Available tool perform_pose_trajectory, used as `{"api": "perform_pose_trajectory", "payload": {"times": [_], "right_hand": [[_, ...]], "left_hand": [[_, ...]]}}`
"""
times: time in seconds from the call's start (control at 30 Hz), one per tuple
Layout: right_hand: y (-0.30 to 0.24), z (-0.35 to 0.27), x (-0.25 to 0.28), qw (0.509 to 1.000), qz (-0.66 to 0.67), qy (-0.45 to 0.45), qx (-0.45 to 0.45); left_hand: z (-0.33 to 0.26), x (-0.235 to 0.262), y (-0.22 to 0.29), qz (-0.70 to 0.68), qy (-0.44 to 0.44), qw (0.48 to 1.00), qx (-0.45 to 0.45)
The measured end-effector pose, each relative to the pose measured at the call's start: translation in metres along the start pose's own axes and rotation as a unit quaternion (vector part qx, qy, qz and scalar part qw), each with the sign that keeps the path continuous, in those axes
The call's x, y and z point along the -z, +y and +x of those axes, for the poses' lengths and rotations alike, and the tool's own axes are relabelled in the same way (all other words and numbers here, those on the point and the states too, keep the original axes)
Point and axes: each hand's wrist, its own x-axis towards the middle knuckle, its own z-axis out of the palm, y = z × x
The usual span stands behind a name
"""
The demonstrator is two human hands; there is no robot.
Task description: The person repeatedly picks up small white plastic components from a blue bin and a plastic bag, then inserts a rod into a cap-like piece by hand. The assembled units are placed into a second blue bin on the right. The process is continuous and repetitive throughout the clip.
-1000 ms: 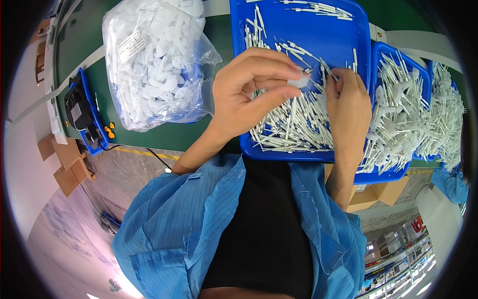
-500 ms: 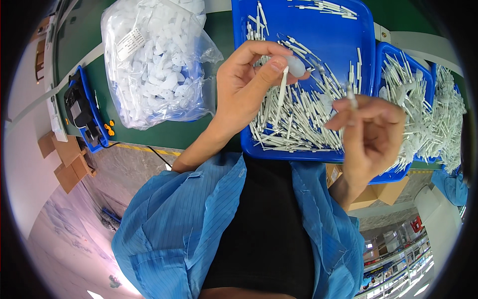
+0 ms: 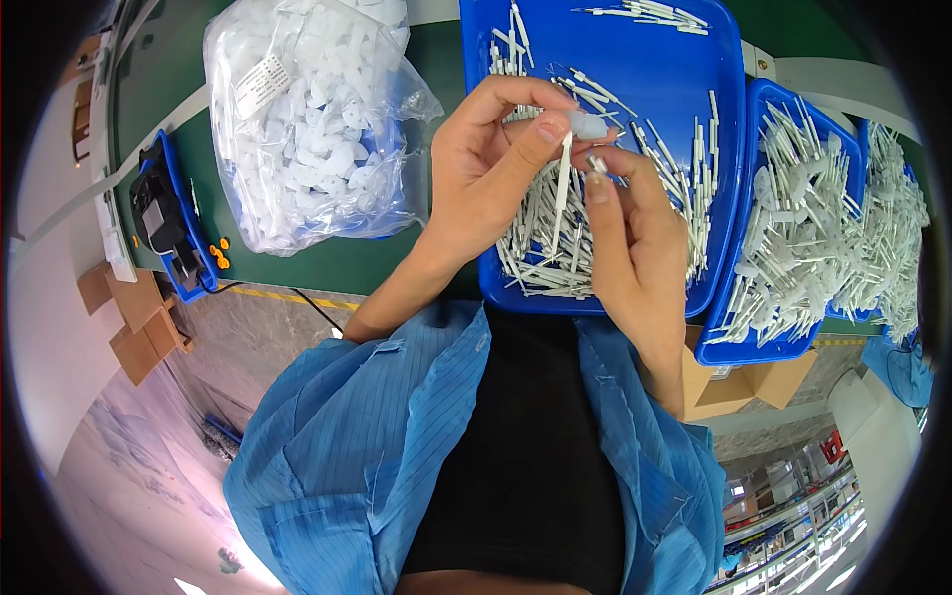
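Between thumb and fingers my left hand [image 3: 501, 164] pinches a translucent white plastic piece [image 3: 587, 125], from which a thin white stick [image 3: 562, 183] hangs down. Close on its right, my right hand [image 3: 640, 238] grips a small white stick-like part [image 3: 597, 165] between thumb and forefinger, seen nearly end-on. A small gap seems to separate the two held parts. Both hands are over a large blue tray [image 3: 729, 188] holding many loose white sticks [image 3: 545, 233] with thin metal tips.
A clear plastic bag [image 3: 307, 129] full of translucent white pieces lies left of the tray. To the right, a second blue tray [image 3: 706, 349] is heaped with sticks joined to white pieces. A small blue bin [image 3: 183, 213] with black items stands far left, beside orange pieces [image 3: 219, 256].
My right hand has moved left from the tray's right side, bringing its white part close to the piece in my left hand. The left hand has stayed almost still.
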Motion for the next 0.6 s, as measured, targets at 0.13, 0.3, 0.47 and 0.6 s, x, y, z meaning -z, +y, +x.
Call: {"api": "perform_pose_trajectory", "payload": {"times": [0.13, 0.3, 0.47, 0.6], "right_hand": [[-0.003, -0.001, 0.004, 1.0, -0.02, 0.001, -0.009], [0.002, -0.001, -0.001, 0.99, -0.108, 0.056, 0.074], [-0.001, -0.004, -0.005, 0.988, -0.11, 0.059, 0.093], [-0.005, -0.002, -0.004, 0.991, -0.116, 0.04, 0.057]], "left_hand": [[0.0, 0.002, 0.0, 0.055, 0.002, 0.998, -0.008], [0.0, -0.002, 0.003, 0.073, -0.002, 0.997, -0.004], [0.0, 0.0, -0.002, 0.071, 0.006, 0.997, -0.016], [-0.001, 0.001, 0.002, 0.073, -0.016, 0.997, 0.002]]}}
